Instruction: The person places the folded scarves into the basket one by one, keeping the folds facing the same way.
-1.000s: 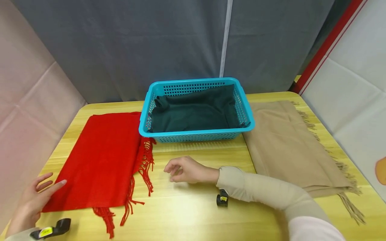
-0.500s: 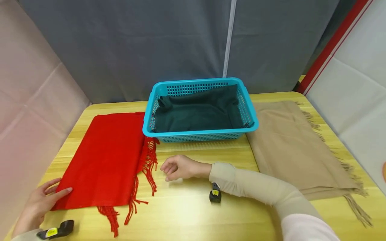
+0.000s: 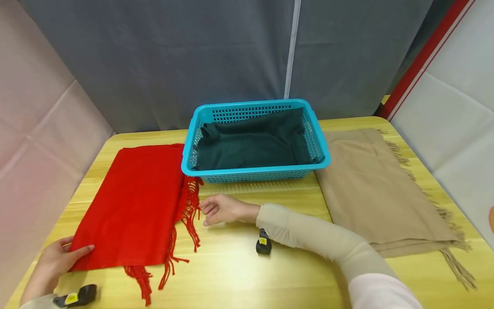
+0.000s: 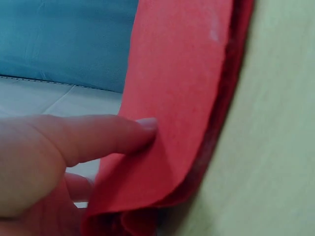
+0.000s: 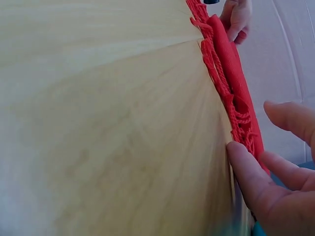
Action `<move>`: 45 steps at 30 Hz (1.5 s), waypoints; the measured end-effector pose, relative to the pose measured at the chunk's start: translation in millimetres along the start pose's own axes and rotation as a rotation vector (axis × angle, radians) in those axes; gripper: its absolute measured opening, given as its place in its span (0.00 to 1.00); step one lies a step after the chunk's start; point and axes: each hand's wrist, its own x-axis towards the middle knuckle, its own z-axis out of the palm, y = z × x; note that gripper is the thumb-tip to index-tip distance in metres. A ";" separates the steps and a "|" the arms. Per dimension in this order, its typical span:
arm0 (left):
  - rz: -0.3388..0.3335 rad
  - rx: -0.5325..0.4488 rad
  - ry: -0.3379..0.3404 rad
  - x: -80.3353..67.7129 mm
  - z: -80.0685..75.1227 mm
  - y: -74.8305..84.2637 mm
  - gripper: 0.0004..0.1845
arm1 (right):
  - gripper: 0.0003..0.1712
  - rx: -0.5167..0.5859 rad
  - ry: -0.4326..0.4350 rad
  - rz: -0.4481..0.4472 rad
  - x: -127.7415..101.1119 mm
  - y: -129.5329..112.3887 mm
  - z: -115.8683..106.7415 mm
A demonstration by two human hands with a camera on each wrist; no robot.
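Observation:
A folded red scarf (image 3: 135, 206) with fringe lies flat on the left of the table. At its near left corner, my left hand (image 3: 53, 261) pinches the layers, thumb on top and fingers tucked round the edge. In the left wrist view the thumb (image 4: 118, 133) presses the red cloth, and the fingers are partly hidden behind the fold. My right hand (image 3: 224, 208) hovers just right of the red fringe (image 3: 191, 210), fingers loosely bent and holding nothing. The right wrist view has its spread fingers (image 5: 251, 177) close to the fringe.
A blue plastic basket (image 3: 254, 173) stands at the back middle, overlapping the red scarf's far right corner. Inside it lies a dark green cloth (image 3: 251, 148). A folded beige scarf (image 3: 382, 189) lies on the right. Grey curtain (image 3: 173, 64) hangs behind the wooden table (image 3: 239, 266).
My left hand has moved from beside the red scarf onto its near left corner and taken hold of it. My right hand has shifted left, closer to the fringe.

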 end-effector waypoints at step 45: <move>0.276 -0.274 -0.035 -19.4 8.9 -18.4 0.17 | 0.19 0.198 0.151 0.187 79.1 -19.4 26.9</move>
